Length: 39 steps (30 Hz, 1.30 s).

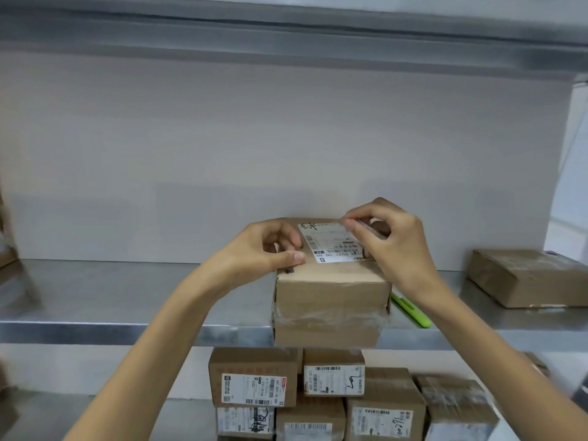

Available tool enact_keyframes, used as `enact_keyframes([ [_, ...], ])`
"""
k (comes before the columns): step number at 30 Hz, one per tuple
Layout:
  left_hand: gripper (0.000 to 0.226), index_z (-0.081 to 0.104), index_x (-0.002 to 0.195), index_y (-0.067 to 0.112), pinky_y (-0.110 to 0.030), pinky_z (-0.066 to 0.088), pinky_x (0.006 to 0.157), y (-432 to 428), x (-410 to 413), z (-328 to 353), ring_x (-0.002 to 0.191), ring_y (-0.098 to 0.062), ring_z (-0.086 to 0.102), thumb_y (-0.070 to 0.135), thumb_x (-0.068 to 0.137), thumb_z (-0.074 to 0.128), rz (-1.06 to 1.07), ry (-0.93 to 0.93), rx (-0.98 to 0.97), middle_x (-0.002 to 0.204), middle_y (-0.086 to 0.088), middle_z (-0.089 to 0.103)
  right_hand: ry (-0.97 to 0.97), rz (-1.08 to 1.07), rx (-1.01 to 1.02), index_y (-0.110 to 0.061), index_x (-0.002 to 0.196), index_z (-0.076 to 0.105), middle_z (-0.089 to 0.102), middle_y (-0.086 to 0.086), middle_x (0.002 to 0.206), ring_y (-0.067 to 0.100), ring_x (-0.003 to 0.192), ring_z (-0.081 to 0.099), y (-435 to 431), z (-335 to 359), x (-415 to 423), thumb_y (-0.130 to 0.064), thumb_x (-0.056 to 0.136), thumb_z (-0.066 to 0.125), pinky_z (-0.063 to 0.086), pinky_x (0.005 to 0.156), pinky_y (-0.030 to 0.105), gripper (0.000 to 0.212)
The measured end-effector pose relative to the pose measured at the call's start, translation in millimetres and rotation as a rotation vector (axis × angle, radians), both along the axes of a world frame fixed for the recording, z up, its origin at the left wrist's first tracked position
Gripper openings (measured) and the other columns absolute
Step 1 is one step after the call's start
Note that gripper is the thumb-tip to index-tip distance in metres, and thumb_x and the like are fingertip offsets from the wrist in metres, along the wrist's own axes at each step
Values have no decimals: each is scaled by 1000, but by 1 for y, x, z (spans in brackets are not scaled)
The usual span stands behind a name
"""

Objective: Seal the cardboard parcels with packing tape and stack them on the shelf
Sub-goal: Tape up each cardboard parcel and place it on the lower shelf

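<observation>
On the middle tier of the grey metal shelf unit [127, 300], right at the front lip, sits the parcel being worked on. Biggest thing in view is the plain white back panel [222, 138] behind it, with the underside of the next metal tier [286, 27] running across the top.

Down on the lower tier there's a stack of brown cardboard boxes with white barcode labels [318, 396], packed close and piled two high, some with black marker scribbles.

Off to the right on the middle tier is a flat brown cardboard parcel wrapped in clear tape [528, 276], well apart from the main one.

The brown cardboard parcel [331, 294] overhangs the shelf edge a bit and has a band of clear tape round its front face. A white shipping label [331, 243] is stuck on top, a bit skewed.

Left hand [264, 249] is on the parcel's top left edge – fingers curled in, thumb tip pressed flat against the cardboard, so it's clamped on the box. Right hand [394, 240] is at the back right of the label, thumb and forefinger pinched on what looks like a clear strip of tape [366, 229] – hard to see exactly where that strip ends.

Just beside the parcel's right side, a lime green pen-shaped plastic tool [410, 308] lies on the shelf under the right wrist.
</observation>
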<state>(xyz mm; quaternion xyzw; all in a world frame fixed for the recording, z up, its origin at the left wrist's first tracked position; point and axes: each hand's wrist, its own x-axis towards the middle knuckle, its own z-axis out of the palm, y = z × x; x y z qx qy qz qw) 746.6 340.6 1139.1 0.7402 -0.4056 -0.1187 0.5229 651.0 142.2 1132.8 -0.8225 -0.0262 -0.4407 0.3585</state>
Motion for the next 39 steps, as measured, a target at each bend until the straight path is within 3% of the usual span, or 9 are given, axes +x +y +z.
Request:
enact_keyframes([
  [6, 7, 67, 85, 30, -20, 46, 68, -5, -11, 6, 71, -8, 57, 35, 83, 72, 221, -419, 27, 84, 12, 68, -31, -104, -92, -18, 86, 75, 67, -8, 85, 11, 78, 63, -9, 0, -30, -20, 85, 70, 51, 66, 36, 5],
  [11, 31, 69, 104, 25, -9, 44, 78, -32, -42, 16, 92, -1, 62, 38, 76, 77, 95, -587, -194, 97, 17, 69, -94, -135, -230, -18, 86, 73, 61, -5, 80, 11, 73, 58, 10, 8, -43, -26, 85, 68, 41, 63, 17, 9],
  [17, 10, 72, 77, 16, -22, 55, 72, -49, -54, 21, 74, -6, 69, 13, 74, 81, 91, -449, -477, 77, 8, 73, -167, -231, -305, -17, 88, 72, 61, -5, 81, 6, 70, 56, 16, 14, -51, -32, 87, 63, 40, 61, 15, 18],
  [23, 10, 71, 73, 17, -27, 54, 63, -55, -48, 28, 74, -8, 68, 16, 77, 79, 119, -383, -444, 73, 8, 71, -155, -244, -253, -21, 92, 69, 60, -11, 81, 4, 72, 57, 16, 18, -47, -27, 89, 65, 43, 62, 17, 8],
  [26, 10, 69, 73, 13, -40, 58, 67, -55, -42, 29, 71, -13, 69, 10, 80, 76, 163, -331, -446, 72, 5, 70, -61, -235, -276, -34, 125, 55, 59, -23, 79, -6, 60, 57, 19, 17, -53, -35, 92, 57, 41, 58, 10, 33],
  [30, 11, 65, 76, 11, -48, 57, 65, -49, -44, 34, 74, -17, 69, 5, 83, 72, 165, -355, -471, 76, 1, 70, 143, -80, -222, -47, 141, 28, 69, -17, 68, 8, 58, 59, 26, 23, -66, -37, 90, 59, 46, 63, 21, 60],
  [34, 15, 62, 74, 13, -47, 57, 61, -42, -54, 41, 73, -14, 67, 5, 84, 70, 142, -445, -468, 72, 3, 67, 98, -156, -328, -43, 145, 24, 63, -9, 59, 10, 55, 58, 22, 29, -61, -38, 91, 55, 50, 62, 30, 63],
  [36, 16, 61, 74, 11, -44, 58, 60, -39, -58, 41, 69, -14, 66, 2, 84, 69, 145, -450, -474, 69, 3, 64, 49, -230, -395, -39, 144, 28, 47, -17, 58, 4, 53, 48, 16, 29, -51, -34, 94, 53, 49, 61, 33, 57],
  [39, 16, 60, 74, 7, -36, 60, 61, -34, -62, 37, 67, -14, 65, 1, 87, 66, 139, -311, -480, 69, -1, 65, -37, -290, -465, -30, 136, 42, 43, -20, 64, 3, 57, 44, 14, 26, -41, -21, 97, 55, 49, 65, 35, 42],
])
